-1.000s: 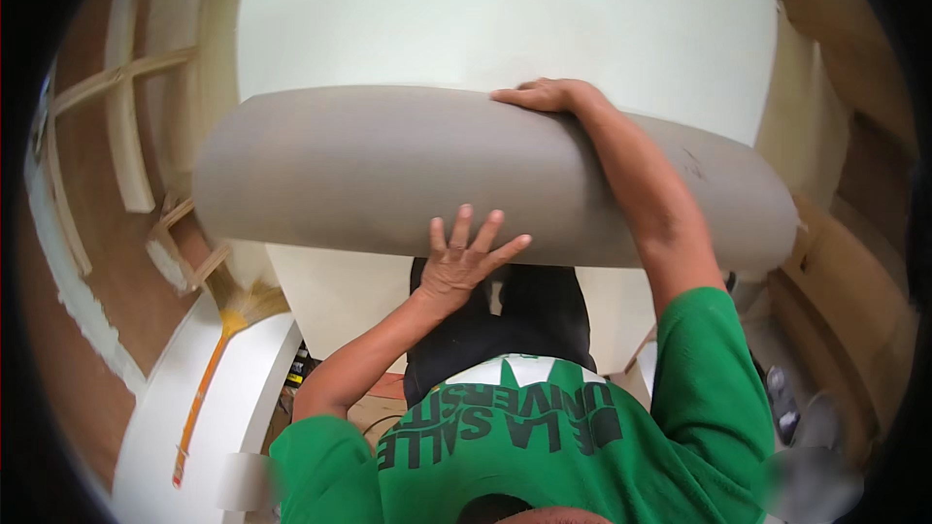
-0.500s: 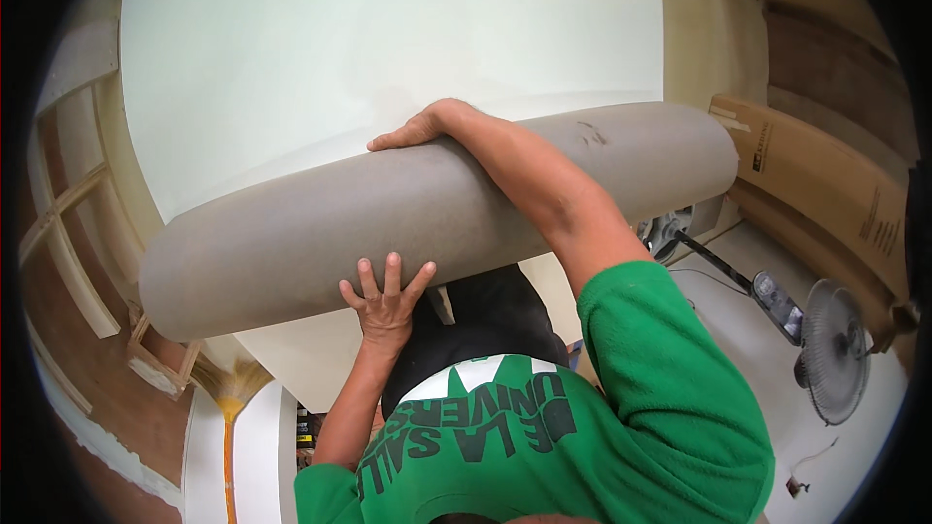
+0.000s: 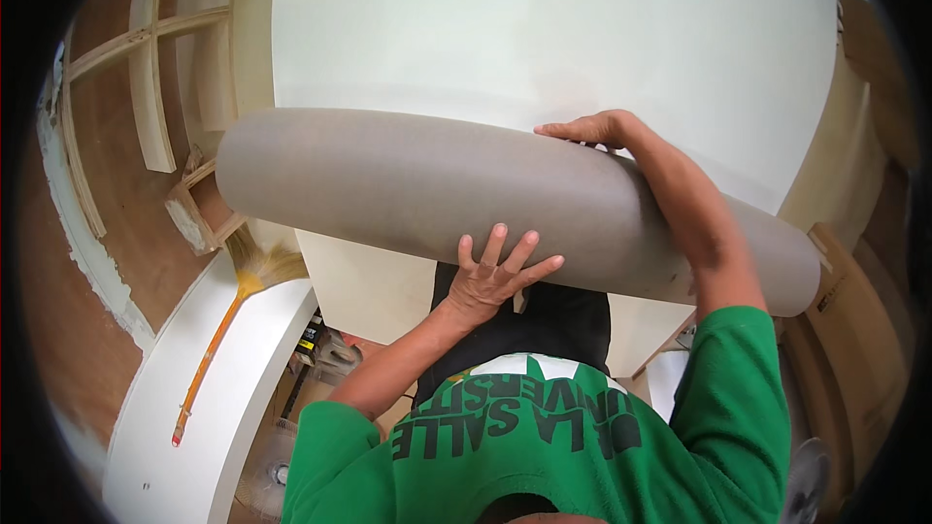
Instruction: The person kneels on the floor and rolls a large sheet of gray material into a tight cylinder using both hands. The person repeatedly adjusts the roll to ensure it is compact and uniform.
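Note:
A thick roll of grey-brown sheet material (image 3: 388, 175) lies across in front of my body, its right end lower in the picture than its left. My left hand (image 3: 483, 289) presses against the roll's near side, fingers spread and nothing gripped. Reaching over the top, my right hand (image 3: 604, 126) rests along the roll's far edge with fingers stretched to the left; some of its fingertips are hidden. Beyond the roll spreads a smooth white sheet (image 3: 466, 29). Whether it is the unrolled part of the same material, I cannot tell.
A broom with an orange handle (image 3: 212, 359) lies on a white curved-looking surface (image 3: 175, 466) at the left. Wooden framing (image 3: 150, 58) stands at the far left. Cardboard (image 3: 854, 315) is by the roll's right end. Part of a fan (image 3: 806, 480) shows at lower right.
My view has swung, so the roll now slants down to the right instead of up. Both hands stay on it, with my right hand farther right in view. More of the broom shows.

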Demonstrator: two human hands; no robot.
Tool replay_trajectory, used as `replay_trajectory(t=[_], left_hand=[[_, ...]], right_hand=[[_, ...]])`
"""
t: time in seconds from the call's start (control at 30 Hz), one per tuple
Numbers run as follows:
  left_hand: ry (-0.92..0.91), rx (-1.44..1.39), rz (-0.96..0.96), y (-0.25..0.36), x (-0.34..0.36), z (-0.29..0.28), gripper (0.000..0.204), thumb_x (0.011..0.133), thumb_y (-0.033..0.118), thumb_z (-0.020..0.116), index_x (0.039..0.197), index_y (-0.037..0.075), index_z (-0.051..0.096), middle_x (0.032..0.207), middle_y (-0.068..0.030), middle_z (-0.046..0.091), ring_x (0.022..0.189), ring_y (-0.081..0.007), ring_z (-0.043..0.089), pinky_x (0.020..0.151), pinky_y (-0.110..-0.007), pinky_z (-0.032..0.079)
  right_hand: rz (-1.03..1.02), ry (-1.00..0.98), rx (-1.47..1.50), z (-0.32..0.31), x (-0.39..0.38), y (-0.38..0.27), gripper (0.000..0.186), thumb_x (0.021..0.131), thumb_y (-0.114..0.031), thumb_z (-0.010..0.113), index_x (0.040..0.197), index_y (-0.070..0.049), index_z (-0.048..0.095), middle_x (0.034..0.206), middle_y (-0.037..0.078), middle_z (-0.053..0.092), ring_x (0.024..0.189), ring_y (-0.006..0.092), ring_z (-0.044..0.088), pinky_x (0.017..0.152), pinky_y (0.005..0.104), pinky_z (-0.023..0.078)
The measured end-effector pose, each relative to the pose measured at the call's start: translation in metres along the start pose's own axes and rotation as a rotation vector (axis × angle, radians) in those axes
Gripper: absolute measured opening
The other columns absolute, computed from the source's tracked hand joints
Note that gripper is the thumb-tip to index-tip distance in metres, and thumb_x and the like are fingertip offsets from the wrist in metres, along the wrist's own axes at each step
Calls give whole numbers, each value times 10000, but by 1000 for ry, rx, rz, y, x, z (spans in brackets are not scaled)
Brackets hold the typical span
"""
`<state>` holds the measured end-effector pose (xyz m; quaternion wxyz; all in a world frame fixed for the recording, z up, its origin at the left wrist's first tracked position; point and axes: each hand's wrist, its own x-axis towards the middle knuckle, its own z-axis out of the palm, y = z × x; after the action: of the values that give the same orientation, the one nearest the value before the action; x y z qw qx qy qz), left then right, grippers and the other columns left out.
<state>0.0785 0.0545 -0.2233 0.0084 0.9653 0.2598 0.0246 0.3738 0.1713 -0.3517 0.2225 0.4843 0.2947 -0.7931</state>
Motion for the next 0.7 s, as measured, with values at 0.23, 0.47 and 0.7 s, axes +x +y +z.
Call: replay_trajectory(t=[0.23,0.47,0.7], left_hand=[[-55,-65,-15,1,26,-10,801,884,176,608,1560,471,295,1634,-55,252,1519,-390,208,1196,-642,60],[-165,-151,-23,-3,51,-40,798,869,106,601,1540,460,356,1634,-63,263,1526,-378,199,1202,-633,33],[-120,-100,-62,2,40,-22,803,890,130,582,1557,475,297,1633,-51,263,1524,-370,210,1199,-645,31]], right_hand=[[-61,64,3,-10,-5,15,1127,730,-980,398,1481,-150,528,1548,183,447,1436,389,393,1139,617,303],[-188,-62,113,-7,-15,18,914,905,-810,396,1524,-140,463,1576,131,426,1449,291,377,1164,460,323],[-158,-309,240,7,5,10,762,989,-674,393,1549,-159,413,1605,99,387,1450,274,387,1182,448,328]])
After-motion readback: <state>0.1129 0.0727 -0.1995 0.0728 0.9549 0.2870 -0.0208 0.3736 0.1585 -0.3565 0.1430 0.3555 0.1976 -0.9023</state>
